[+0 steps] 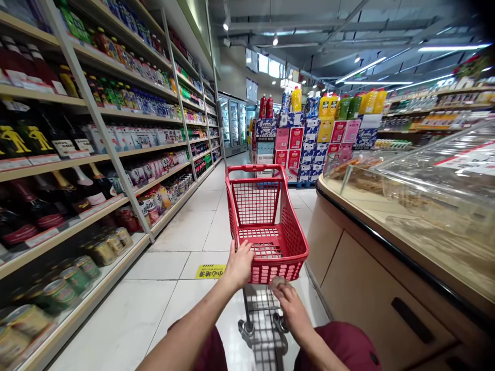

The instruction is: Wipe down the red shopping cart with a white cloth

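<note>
A red plastic shopping cart basket (pixel 266 216) stands in front of me in a supermarket aisle, and nothing shows inside it. My left hand (pixel 240 264) is closed over the near rim of the basket at its left corner. My right hand (pixel 291 305) is lower, at the bottom edge of the basket by the metal cart frame (pixel 258 319), fingers curled on a small roundish thing I cannot make out.
Shelves of bottles, jars and cans (pixel 77 154) line the left side. A wooden counter with clear display covers (pixel 417 206) runs along the right. Stacked boxes topped with bottles (pixel 313 139) stand ahead, fridges (pixel 234 126) beyond. A yellow floor sticker (pixel 210 271) lies on the white tiles.
</note>
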Demonstrator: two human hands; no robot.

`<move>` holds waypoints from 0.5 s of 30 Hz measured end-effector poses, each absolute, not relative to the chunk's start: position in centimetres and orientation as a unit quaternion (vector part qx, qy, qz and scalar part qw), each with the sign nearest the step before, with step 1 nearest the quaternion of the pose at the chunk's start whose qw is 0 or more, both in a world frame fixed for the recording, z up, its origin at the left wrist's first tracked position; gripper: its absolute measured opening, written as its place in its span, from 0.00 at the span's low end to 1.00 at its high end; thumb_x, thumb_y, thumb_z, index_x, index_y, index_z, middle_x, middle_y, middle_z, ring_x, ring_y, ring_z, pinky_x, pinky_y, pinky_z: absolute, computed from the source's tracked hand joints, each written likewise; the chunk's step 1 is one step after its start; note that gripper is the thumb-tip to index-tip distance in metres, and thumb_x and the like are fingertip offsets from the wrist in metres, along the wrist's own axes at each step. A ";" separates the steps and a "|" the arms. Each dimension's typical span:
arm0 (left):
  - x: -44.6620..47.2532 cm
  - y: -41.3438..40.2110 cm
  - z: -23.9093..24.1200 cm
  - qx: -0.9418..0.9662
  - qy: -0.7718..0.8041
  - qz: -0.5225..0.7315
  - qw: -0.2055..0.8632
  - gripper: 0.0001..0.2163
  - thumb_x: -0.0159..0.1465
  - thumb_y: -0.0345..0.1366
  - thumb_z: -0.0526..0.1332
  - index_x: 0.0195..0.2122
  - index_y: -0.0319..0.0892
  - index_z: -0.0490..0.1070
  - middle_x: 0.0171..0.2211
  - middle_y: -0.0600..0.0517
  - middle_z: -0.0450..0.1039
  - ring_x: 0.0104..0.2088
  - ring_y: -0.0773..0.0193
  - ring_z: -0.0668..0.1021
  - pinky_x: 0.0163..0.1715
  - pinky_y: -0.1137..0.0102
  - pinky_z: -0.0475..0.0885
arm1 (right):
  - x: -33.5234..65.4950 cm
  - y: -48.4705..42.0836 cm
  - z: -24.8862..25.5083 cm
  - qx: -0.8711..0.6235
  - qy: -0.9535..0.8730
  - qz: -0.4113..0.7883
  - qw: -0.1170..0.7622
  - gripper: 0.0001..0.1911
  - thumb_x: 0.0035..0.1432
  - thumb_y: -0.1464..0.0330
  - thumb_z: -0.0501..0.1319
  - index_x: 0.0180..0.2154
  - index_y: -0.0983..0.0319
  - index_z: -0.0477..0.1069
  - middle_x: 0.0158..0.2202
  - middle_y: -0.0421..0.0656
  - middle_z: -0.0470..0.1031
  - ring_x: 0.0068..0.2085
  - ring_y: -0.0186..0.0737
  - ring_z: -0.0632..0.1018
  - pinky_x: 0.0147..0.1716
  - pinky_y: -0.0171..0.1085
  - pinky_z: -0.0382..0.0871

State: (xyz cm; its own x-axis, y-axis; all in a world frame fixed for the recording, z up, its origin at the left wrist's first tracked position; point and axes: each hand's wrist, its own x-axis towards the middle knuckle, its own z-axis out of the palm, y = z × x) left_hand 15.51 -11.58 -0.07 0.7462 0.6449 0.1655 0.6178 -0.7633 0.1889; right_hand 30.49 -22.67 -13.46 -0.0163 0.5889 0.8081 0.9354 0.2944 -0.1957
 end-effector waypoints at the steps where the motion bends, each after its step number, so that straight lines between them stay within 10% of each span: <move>1: 15.9 -12.2 0.0 0.933 0.338 0.117 0.052 0.18 0.56 0.23 0.48 0.47 0.38 0.64 0.57 0.43 0.57 0.59 0.57 0.55 0.58 0.49 0.39 | 30.9 -23.1 -13.6 -0.563 -0.674 -0.207 0.432 0.21 0.57 0.77 0.46 0.49 0.58 0.65 0.43 0.46 0.69 0.48 0.42 0.68 0.43 0.43 0.69; 15: 16.1 -13.0 -2.5 0.912 0.339 0.185 0.139 0.24 0.49 0.20 0.49 0.48 0.40 0.63 0.52 0.47 0.65 0.58 0.58 0.57 0.58 0.49 0.40 | 34.8 -23.8 -12.8 -0.598 -0.602 -0.229 0.478 0.21 0.56 0.76 0.48 0.49 0.57 0.65 0.48 0.46 0.65 0.51 0.45 0.65 0.48 0.49 0.63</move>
